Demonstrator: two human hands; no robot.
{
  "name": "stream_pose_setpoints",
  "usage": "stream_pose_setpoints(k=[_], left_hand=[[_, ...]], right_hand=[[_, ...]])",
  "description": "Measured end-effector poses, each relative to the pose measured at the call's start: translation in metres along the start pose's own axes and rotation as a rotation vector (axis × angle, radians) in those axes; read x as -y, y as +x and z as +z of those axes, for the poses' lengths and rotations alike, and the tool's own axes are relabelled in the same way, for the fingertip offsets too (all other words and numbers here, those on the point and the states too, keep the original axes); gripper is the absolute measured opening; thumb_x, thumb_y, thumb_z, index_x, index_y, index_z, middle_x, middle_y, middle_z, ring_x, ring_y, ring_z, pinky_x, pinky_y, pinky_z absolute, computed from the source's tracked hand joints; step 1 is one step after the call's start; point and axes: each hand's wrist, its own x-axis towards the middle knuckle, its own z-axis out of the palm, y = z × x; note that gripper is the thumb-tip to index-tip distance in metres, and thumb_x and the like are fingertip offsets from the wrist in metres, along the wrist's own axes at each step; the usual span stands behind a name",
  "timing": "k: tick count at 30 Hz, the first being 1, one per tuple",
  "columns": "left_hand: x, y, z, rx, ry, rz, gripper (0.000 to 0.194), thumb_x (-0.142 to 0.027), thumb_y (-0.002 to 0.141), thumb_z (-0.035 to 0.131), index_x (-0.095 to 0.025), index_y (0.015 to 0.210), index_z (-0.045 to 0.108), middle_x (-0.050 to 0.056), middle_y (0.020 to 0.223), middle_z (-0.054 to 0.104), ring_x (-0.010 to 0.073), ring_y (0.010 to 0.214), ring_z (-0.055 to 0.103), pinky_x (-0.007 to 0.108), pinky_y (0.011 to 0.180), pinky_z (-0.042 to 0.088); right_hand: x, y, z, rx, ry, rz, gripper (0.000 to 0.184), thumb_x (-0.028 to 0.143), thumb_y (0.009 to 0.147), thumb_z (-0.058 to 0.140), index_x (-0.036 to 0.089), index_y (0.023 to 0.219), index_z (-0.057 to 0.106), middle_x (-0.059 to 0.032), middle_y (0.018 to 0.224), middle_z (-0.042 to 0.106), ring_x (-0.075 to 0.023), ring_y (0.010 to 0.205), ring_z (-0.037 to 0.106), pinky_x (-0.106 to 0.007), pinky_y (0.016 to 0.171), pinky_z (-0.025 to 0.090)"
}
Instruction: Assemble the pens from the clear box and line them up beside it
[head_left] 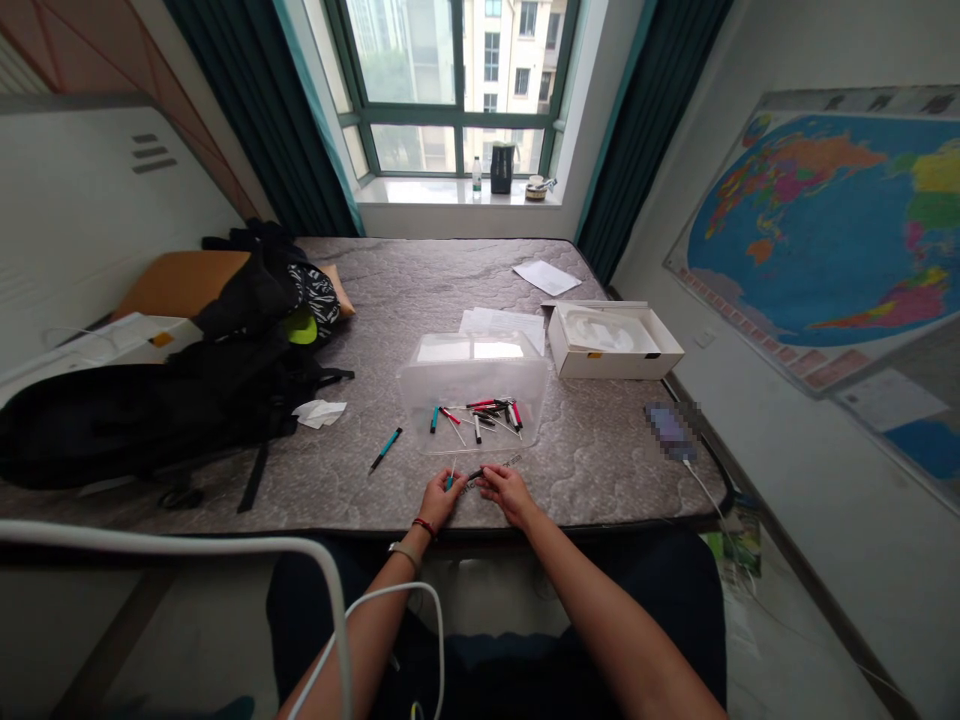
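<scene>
My left hand point(440, 500) is closed around a teal pen part point(450, 482), from which a thin pale stick points up. Close beside it, my right hand point(505, 492) pinches a dark pen part point(475, 475) whose tip reaches toward the left fingers. Whether the two parts touch is too small to tell. Just beyond both hands stands a clear plastic box point(474, 375) on the mattress. Inside lie several loose pen parts point(491, 412) in red, black, white and teal, along with thin white sticks. A teal and black pen point(385, 450) rests left of the box.
On the quilted mattress point(420, 270), an open white carton point(615, 345) and paper sheets point(547, 277) lie behind and to the right. A phone point(670, 430) with a cable is at right. Black bags point(150, 415) and a crumpled tissue point(319, 413) occupy the left. A white tube point(187, 540) crosses the lower left.
</scene>
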Motion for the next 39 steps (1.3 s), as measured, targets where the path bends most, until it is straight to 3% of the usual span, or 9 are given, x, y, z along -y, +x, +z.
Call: stream_pose_setpoints(k=[4, 8, 12, 16, 22, 26, 33, 36, 39], left_hand=[[-0.003, 0.0, -0.001, 0.008, 0.031, 0.082, 0.042, -0.054, 0.07, 0.072, -0.015, 0.084, 0.066, 0.002, 0.069, 0.068, 0.0148, 0.067, 0.062, 0.026, 0.07, 0.048], [-0.001, 0.001, -0.003, -0.024, 0.057, 0.076, 0.039, -0.052, 0.069, 0.073, -0.015, 0.082, 0.07, 0.004, 0.076, 0.072, 0.0172, 0.072, 0.064, 0.029, 0.072, 0.048], [0.0, 0.001, -0.004, -0.043, 0.012, 0.048, 0.038, -0.051, 0.07, 0.074, -0.014, 0.078, 0.069, 0.007, 0.077, 0.074, 0.0183, 0.073, 0.065, 0.029, 0.073, 0.049], [-0.001, 0.0, -0.005, -0.041, 0.031, 0.075, 0.035, -0.05, 0.074, 0.071, -0.015, 0.076, 0.067, 0.006, 0.077, 0.074, 0.0182, 0.073, 0.065, 0.029, 0.074, 0.048], [0.0, 0.0, -0.007, -0.037, 0.044, 0.073, 0.033, -0.049, 0.076, 0.07, -0.016, 0.075, 0.065, 0.004, 0.076, 0.073, 0.0174, 0.073, 0.066, 0.029, 0.074, 0.047], [0.001, 0.0, -0.007, -0.056, 0.047, 0.077, 0.034, -0.05, 0.076, 0.069, -0.016, 0.075, 0.065, 0.003, 0.075, 0.073, 0.0171, 0.073, 0.065, 0.029, 0.074, 0.047], [-0.003, -0.002, -0.008, -0.051, 0.028, 0.07, 0.034, -0.05, 0.075, 0.07, -0.016, 0.073, 0.065, 0.003, 0.073, 0.072, 0.0169, 0.071, 0.065, 0.028, 0.074, 0.047], [-0.005, -0.002, -0.008, -0.052, 0.033, 0.063, 0.032, -0.048, 0.075, 0.07, -0.016, 0.073, 0.065, 0.003, 0.072, 0.072, 0.0167, 0.072, 0.064, 0.028, 0.074, 0.046], [-0.004, -0.001, -0.008, -0.052, 0.031, 0.057, 0.032, -0.048, 0.075, 0.07, -0.016, 0.074, 0.065, 0.004, 0.073, 0.072, 0.0168, 0.072, 0.064, 0.028, 0.075, 0.046]], right_hand=[[0.001, 0.003, -0.002, 0.044, -0.014, 0.04, 0.034, 0.035, 0.065, 0.083, 0.017, 0.09, 0.068, -0.0053, 0.087, 0.072, -0.0185, 0.08, 0.07, -0.029, 0.069, 0.054], [0.003, 0.01, -0.003, 0.07, -0.152, 0.069, 0.028, 0.035, 0.071, 0.079, 0.018, 0.089, 0.066, -0.0053, 0.085, 0.071, -0.0174, 0.071, 0.069, -0.028, 0.061, 0.053], [0.027, 0.031, -0.001, -0.047, -0.622, -0.071, 0.015, 0.034, 0.08, 0.066, 0.02, 0.087, 0.065, -0.0028, 0.074, 0.068, -0.0155, 0.056, 0.062, -0.03, 0.057, 0.05], [0.073, 0.064, 0.006, -0.272, -1.167, -0.438, 0.01, 0.02, 0.084, 0.059, 0.02, 0.088, 0.068, -0.0074, 0.086, 0.067, -0.0213, 0.083, 0.063, -0.033, 0.08, 0.046], [0.11, 0.106, 0.022, -0.364, -1.619, -0.355, 0.027, 0.016, 0.092, 0.047, 0.015, 0.11, 0.066, -0.0187, 0.115, 0.06, -0.0237, 0.092, 0.061, -0.032, 0.081, 0.041], [0.111, 0.117, 0.025, -0.308, -1.738, -0.256, 0.027, 0.018, 0.093, 0.046, 0.013, 0.108, 0.067, -0.0193, 0.113, 0.061, -0.0239, 0.091, 0.062, -0.03, 0.079, 0.04], [0.11, 0.124, 0.019, -0.235, -1.817, -0.242, 0.027, 0.018, 0.094, 0.045, 0.014, 0.108, 0.068, -0.0167, 0.111, 0.063, -0.0224, 0.092, 0.062, -0.027, 0.078, 0.041], [0.112, 0.123, 0.02, -0.238, -1.786, -0.301, 0.026, 0.018, 0.093, 0.045, 0.015, 0.104, 0.069, -0.0156, 0.108, 0.064, -0.0216, 0.09, 0.062, -0.027, 0.078, 0.042], [0.112, 0.113, 0.019, -0.254, -1.639, -0.477, 0.023, 0.019, 0.092, 0.047, 0.016, 0.098, 0.069, -0.0131, 0.105, 0.065, -0.021, 0.092, 0.062, -0.029, 0.083, 0.044]])
